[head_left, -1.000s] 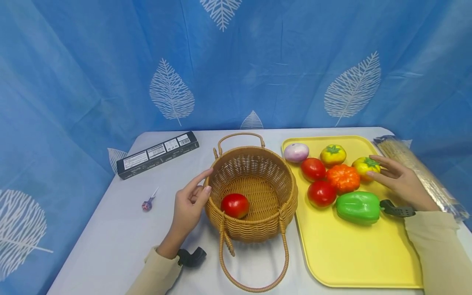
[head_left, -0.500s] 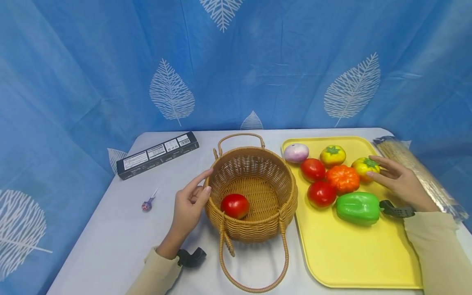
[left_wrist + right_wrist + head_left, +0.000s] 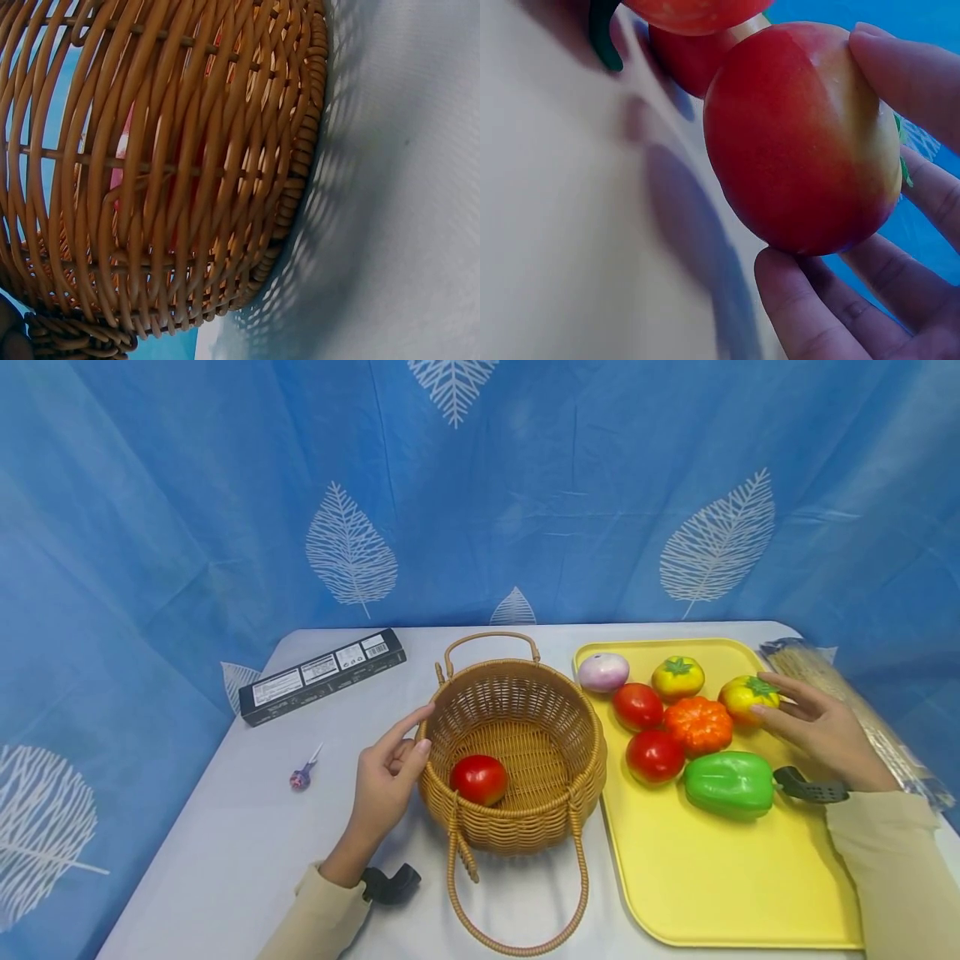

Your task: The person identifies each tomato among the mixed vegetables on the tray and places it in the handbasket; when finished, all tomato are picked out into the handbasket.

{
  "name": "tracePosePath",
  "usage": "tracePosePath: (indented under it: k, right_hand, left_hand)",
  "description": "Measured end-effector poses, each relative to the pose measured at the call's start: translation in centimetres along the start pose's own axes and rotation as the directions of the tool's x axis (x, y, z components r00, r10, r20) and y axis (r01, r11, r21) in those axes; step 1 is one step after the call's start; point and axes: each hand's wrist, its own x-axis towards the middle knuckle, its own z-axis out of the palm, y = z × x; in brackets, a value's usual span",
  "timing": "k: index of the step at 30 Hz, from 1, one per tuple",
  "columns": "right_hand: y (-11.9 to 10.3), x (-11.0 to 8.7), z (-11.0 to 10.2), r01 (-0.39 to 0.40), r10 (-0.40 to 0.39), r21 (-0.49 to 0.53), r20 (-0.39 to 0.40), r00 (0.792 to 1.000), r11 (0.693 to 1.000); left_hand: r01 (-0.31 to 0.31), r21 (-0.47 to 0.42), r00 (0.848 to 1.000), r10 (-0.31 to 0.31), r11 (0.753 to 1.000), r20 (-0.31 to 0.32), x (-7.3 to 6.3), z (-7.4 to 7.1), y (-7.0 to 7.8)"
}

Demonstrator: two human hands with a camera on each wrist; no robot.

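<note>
On the tray's right side, my right hand (image 3: 828,731) grips a yellow-and-red toy tomato (image 3: 741,697) with a green leafy top. In the right wrist view, thumb and fingers sit around this tomato (image 3: 795,142), and its shadow lies apart from it on the tray. My left hand (image 3: 384,785) touches the left rim of a brown wicker basket (image 3: 510,827) with index finger and thumb. Inside the basket lies one red tomato (image 3: 478,779). In the left wrist view the woven wall of the basket (image 3: 165,150) fills the left side, with little of the hand visible.
The yellow tray (image 3: 735,893) also bears a purple-white onion (image 3: 603,672), another yellow tomato (image 3: 677,677), red tomatoes (image 3: 655,756), an orange pumpkin (image 3: 699,724) and a green pepper (image 3: 729,783). Around lie a black box (image 3: 322,675), a lollipop (image 3: 302,775) and a plastic-wrapped bundle (image 3: 855,710).
My right hand has shifted slightly right and up, and the gripped tomato has moved and tilted with it. My left hand and the basket look the same.
</note>
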Motion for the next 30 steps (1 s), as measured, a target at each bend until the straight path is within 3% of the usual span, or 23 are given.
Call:
tracePosePath:
  k: [12, 22, 30]
  right_hand:
    - [-0.8, -0.2, -0.6, 0.070, -0.065, 0.068, -0.069, 0.995, 0.995]
    - [-2.3, -0.3, -0.4, 0.016, 0.001, 0.127, -0.133, 0.991, 0.992]
    - [-3.7, -0.4, -0.5, 0.079, -0.041, 0.194, -0.190, 0.981, 0.978]
  left_hand:
    - [-0.002, -0.001, 1.000, 0.002, 1.000, -0.001, 0.0, 0.0, 0.1]
    - [-0.003, 0.020, 1.000, 0.003, 1.000, -0.008, 0.0, 0.0, 0.1]
    - [-0.010, 0.022, 1.000, 0.010, 1.000, -0.007, 0.0, 0.0, -0.1]
